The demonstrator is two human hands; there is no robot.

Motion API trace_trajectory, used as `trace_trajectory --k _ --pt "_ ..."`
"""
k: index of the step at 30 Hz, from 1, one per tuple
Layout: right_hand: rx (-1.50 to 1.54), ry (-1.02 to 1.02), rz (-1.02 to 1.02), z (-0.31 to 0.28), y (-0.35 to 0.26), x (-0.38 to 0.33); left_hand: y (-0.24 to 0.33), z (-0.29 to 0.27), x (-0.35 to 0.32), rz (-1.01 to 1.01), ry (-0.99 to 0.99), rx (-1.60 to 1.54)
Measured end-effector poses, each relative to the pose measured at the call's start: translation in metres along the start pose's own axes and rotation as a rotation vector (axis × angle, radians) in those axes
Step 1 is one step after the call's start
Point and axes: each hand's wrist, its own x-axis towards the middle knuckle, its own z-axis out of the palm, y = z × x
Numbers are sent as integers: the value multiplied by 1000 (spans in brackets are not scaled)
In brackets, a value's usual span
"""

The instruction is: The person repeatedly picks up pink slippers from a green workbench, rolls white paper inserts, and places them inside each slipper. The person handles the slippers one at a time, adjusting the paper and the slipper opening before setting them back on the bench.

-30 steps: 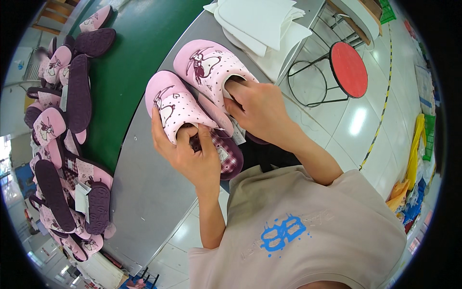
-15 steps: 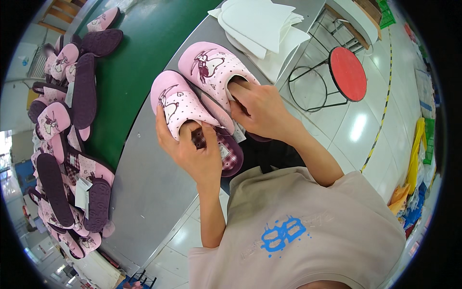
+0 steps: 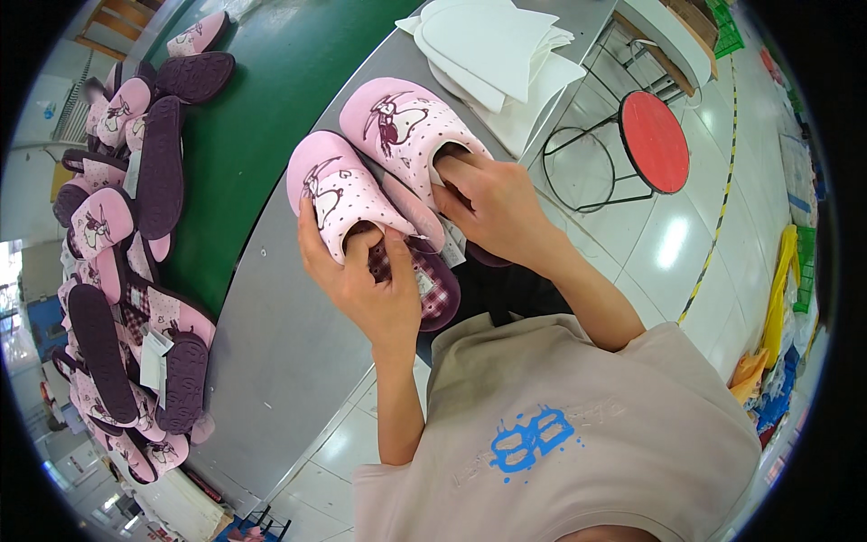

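Two pink slippers with dark spots and a cartoon print lie side by side, toes pointing up and away from me. My left hand grips the left slipper at its opening, with a finger reaching inside and others along its outer side. A plum sole and checked lining show beyond that opening. Fingers of my right hand reach into the opening of the right slipper and hold its upper, fingertips hidden. A white tag hangs between the slippers.
A heap of similar slippers lies at left along the green surface. Beneath my hands runs a grey metal table. White cut sheets lie at its far end. A red round stool stands on the tiled floor to the right.
Both slippers and my hands sit very slightly further right in view. My grip looks the same.
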Motion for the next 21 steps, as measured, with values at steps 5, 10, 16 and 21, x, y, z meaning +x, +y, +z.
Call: trace_trajectory --k 5,10,16,21 --pt "-15 -18 8 -2 -1 -1 2 0 -1 -29 -3 -29" --pt "-12 -16 0 -2 -1 -1 0 1 -1 -16 7 -39" --pt "-3 -7 -13 -4 -1 0 1 1 0 -29 6 -59" --pt "49 -91 -1 -11 -4 -3 -3 -5 -1 55 -28 -93"
